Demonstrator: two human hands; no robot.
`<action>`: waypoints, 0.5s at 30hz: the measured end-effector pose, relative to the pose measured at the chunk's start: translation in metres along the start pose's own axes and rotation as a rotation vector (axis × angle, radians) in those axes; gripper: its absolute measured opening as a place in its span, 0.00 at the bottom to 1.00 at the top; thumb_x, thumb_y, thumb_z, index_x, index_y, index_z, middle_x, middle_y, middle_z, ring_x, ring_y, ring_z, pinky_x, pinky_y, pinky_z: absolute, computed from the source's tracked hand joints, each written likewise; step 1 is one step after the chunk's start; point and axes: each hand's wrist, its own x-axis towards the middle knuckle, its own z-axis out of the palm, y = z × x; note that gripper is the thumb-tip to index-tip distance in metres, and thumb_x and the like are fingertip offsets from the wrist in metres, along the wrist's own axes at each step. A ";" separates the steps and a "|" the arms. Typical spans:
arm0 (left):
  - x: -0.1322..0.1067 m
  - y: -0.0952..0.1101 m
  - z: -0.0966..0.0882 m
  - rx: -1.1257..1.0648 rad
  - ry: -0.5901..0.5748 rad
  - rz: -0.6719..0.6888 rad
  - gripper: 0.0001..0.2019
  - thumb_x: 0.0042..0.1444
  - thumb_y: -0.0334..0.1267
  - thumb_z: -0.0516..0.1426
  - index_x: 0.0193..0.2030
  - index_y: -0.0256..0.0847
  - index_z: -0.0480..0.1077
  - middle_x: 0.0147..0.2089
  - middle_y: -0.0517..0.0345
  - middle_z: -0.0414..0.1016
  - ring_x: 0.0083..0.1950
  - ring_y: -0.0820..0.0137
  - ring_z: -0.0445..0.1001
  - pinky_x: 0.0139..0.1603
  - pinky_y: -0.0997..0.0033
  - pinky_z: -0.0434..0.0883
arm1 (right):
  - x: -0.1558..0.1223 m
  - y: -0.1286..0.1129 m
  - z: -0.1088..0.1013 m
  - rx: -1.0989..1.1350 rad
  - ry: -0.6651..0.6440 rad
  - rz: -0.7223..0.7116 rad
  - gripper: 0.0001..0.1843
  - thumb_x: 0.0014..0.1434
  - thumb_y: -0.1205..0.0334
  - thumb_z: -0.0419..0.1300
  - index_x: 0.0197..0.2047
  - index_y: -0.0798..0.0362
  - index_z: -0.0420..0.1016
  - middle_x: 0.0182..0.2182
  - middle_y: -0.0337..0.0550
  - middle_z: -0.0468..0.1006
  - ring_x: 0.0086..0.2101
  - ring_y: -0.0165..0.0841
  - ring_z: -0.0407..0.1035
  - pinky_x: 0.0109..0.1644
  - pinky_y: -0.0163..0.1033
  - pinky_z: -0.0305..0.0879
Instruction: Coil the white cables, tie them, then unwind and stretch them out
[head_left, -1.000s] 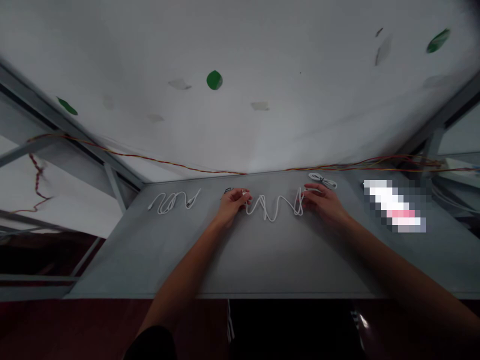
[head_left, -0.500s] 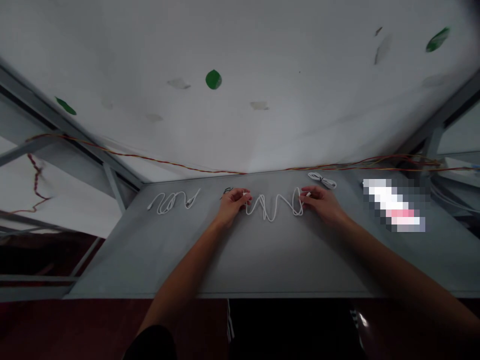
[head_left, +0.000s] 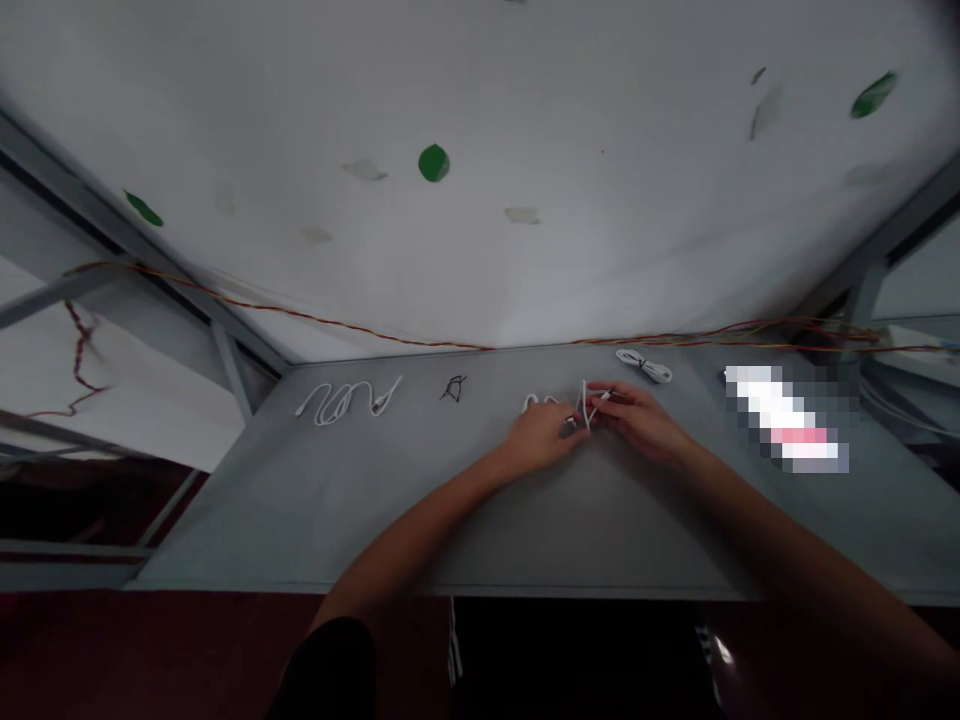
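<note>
Both hands meet over a white cable (head_left: 585, 405) at the middle right of the grey table (head_left: 525, 540). My left hand (head_left: 544, 437) is closed at the cable, fingers curled and thumb pointing right. My right hand (head_left: 634, 418) pinches the cable near a connector end, from the right side. Part of the cable's loops shows behind my left hand; the rest is hidden by the fingers. A few black twist ties (head_left: 453, 388) lie to the left of my hands. Behind my right hand rests a white cable bundle (head_left: 643, 365) bound with a black tie.
Another loose, wavy white cable (head_left: 346, 402) lies on the table's left part. A blurred-out item (head_left: 787, 420) lies at the right. Red and yellow twisted wires (head_left: 337, 323) run along the table's back edge below a white panel (head_left: 480, 270). Metal frame posts (head_left: 232, 370) stand at the sides.
My left hand has moved right, from beside the black ties to my right hand, bringing its cable end along. The stretched cable is now gathered between the hands. The black ties are uncovered.
</note>
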 end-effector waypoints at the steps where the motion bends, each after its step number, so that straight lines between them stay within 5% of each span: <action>1: 0.002 0.000 0.004 0.001 -0.023 0.009 0.11 0.64 0.44 0.59 0.47 0.43 0.79 0.45 0.53 0.81 0.44 0.63 0.77 0.51 0.63 0.70 | -0.001 0.000 0.001 -0.003 -0.007 -0.001 0.21 0.47 0.54 0.75 0.45 0.48 0.81 0.37 0.42 0.81 0.38 0.35 0.75 0.46 0.43 0.72; 7: 0.003 -0.012 0.015 -0.096 -0.026 0.019 0.06 0.60 0.36 0.62 0.38 0.41 0.81 0.34 0.54 0.79 0.36 0.64 0.76 0.44 0.65 0.69 | 0.000 -0.002 0.005 -0.080 0.131 -0.068 0.25 0.44 0.53 0.76 0.45 0.48 0.79 0.33 0.39 0.78 0.32 0.31 0.72 0.35 0.36 0.69; 15: 0.002 -0.016 0.017 -0.178 -0.014 0.021 0.04 0.56 0.37 0.64 0.33 0.42 0.82 0.28 0.56 0.77 0.31 0.67 0.72 0.39 0.68 0.66 | 0.001 -0.001 0.005 -0.332 0.136 -0.121 0.27 0.46 0.48 0.73 0.47 0.51 0.79 0.34 0.42 0.81 0.32 0.33 0.72 0.37 0.39 0.67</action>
